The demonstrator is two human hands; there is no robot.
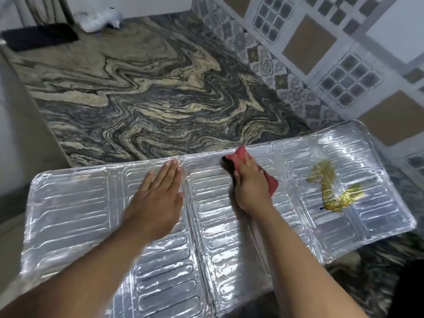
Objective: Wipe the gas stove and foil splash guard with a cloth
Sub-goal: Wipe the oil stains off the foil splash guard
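The foil splash guard (73,207) lies unfolded and flat on the marbled counter, its ribbed panels stretching from lower left to right. My left hand (158,193) rests palm down on the guard's middle, fingers together and flat. My right hand (250,184) presses a red cloth (241,153) against the guard near its far edge, just right of the central fold. A yellow-brown greasy smear (330,189) marks the right panel, apart from the cloth. No gas stove is in view.
The grey and cream marbled counter (149,92) extends behind the guard. A tiled wall (344,53) rises at the right. A dark mat (39,37) and a crumpled white bag (101,20) sit at the far left back.
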